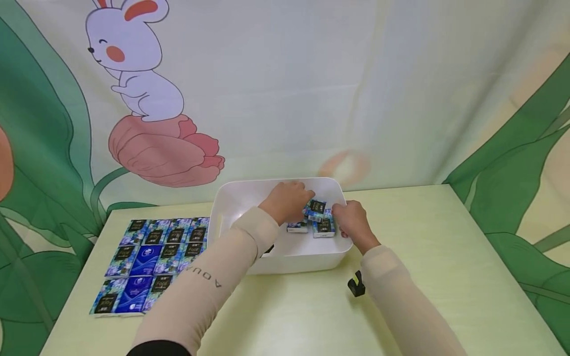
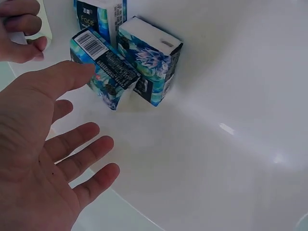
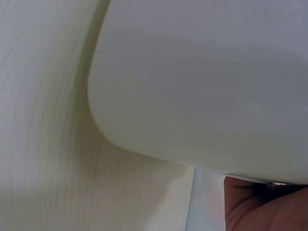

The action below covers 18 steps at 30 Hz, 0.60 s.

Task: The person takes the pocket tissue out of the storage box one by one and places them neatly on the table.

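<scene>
A white plastic bin (image 1: 285, 263) stands on the table with a few small tissue packs (image 1: 324, 228) at its right end, printed in blue floral and black. My left hand (image 1: 287, 201) reaches into the bin over these packs. In the left wrist view its fingers are spread and relaxed, and the thumb overlaps a tilted pack (image 2: 103, 67) that leans against an upright pack (image 2: 150, 60). My right hand (image 1: 353, 221) grips the bin's right rim, thumb on the inner side. The right wrist view shows that hand (image 3: 269, 207) at the edge of the bin's outer wall (image 3: 202, 96).
Left of the bin, rows of tissue packs (image 1: 169, 259) lie flat side by side, partly covered by my left sleeve (image 1: 209, 282). A small black object (image 1: 356, 285) shows beside my right sleeve (image 1: 405, 296). Behind the table (image 1: 445, 257) hangs a printed curtain (image 1: 285, 99).
</scene>
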Tool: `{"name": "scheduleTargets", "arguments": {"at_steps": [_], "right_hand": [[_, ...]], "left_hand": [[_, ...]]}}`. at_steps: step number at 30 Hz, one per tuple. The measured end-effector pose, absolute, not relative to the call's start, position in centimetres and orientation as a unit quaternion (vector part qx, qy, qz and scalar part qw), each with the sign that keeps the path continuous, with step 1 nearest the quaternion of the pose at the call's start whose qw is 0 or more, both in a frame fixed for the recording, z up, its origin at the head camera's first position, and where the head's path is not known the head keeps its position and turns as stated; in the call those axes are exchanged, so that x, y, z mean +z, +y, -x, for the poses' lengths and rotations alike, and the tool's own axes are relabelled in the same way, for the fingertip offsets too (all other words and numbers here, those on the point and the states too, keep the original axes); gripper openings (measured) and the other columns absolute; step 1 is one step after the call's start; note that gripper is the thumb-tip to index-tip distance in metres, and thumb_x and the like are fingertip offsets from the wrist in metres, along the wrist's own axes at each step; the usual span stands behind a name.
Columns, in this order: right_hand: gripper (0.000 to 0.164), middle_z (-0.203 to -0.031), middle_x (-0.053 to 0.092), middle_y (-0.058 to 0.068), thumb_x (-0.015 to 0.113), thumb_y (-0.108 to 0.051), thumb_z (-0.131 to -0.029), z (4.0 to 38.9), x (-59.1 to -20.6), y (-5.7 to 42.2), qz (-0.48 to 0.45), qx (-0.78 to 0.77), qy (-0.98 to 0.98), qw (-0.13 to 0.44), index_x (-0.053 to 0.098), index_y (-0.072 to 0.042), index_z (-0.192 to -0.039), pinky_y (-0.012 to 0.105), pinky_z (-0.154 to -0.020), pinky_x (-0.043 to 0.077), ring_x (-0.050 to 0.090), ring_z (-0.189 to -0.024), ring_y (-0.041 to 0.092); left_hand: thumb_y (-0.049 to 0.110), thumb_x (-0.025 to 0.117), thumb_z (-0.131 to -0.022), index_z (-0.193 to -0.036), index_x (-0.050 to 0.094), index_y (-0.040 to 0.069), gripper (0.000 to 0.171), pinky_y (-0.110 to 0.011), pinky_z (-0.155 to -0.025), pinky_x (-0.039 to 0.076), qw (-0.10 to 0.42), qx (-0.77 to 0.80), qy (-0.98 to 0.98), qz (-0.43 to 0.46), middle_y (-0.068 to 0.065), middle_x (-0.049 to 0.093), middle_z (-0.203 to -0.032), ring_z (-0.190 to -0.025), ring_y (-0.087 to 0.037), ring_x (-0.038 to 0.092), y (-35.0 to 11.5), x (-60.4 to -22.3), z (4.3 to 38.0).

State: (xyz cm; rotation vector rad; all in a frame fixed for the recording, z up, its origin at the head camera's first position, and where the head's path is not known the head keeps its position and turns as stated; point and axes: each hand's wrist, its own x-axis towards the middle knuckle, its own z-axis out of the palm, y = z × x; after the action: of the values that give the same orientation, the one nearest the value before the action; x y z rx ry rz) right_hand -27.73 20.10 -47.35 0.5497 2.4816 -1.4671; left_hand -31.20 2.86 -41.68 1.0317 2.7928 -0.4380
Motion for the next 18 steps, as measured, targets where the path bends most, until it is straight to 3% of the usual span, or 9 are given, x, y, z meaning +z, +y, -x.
{"name": "scheduleTargets", "arguments": {"at_steps": [4, 12, 18], "right_hand": [[0.023, -0.064, 0.046, 0.005, 0.048, -0.020, -0.095, 27.7, -47.4, 19.9, -0.186, -0.496, 0.842, 0.100, 0.057, 0.001, -0.097, 0.025, -0.042, 0.038, 0.040, -0.045, 0.013], [0.022, -0.064, 0.046, 0.005, 0.048, -0.019, -0.095, 27.8, -47.6, 19.7, -0.186, -0.494, 0.844, 0.097, 0.058, 0.000, -0.098, 0.026, -0.041, 0.037, 0.040, -0.044, 0.013], [0.021, -0.062, 0.046, 0.004, 0.049, -0.019, -0.096, 27.9, -47.6, 20.1, -0.190, -0.489, 0.847, 0.092, 0.059, -0.001, -0.096, 0.025, -0.041, 0.037, 0.040, -0.044, 0.013]], "left_hand": [[0.033, 0.073, -0.093, -0.141, 0.058, 0.019, 0.052, -0.034, -0.094, 0.052, 0.072, -0.157, 0.925, -0.338, -0.003, 0.066, -0.122, -0.110, -0.018, 0.062, 3.1, -42.2, 31.5], [0.020, 0.072, -0.094, -0.127, 0.068, 0.018, 0.034, -0.035, -0.089, 0.054, 0.050, -0.168, 0.916, -0.360, -0.003, 0.069, -0.110, -0.097, -0.019, 0.064, 3.9, -43.7, 31.8], [0.021, 0.073, -0.094, -0.126, 0.063, 0.015, 0.034, -0.035, -0.089, 0.054, 0.031, -0.183, 0.908, -0.374, -0.003, 0.068, -0.114, -0.102, -0.019, 0.064, 4.4, -44.4, 31.9]]}}
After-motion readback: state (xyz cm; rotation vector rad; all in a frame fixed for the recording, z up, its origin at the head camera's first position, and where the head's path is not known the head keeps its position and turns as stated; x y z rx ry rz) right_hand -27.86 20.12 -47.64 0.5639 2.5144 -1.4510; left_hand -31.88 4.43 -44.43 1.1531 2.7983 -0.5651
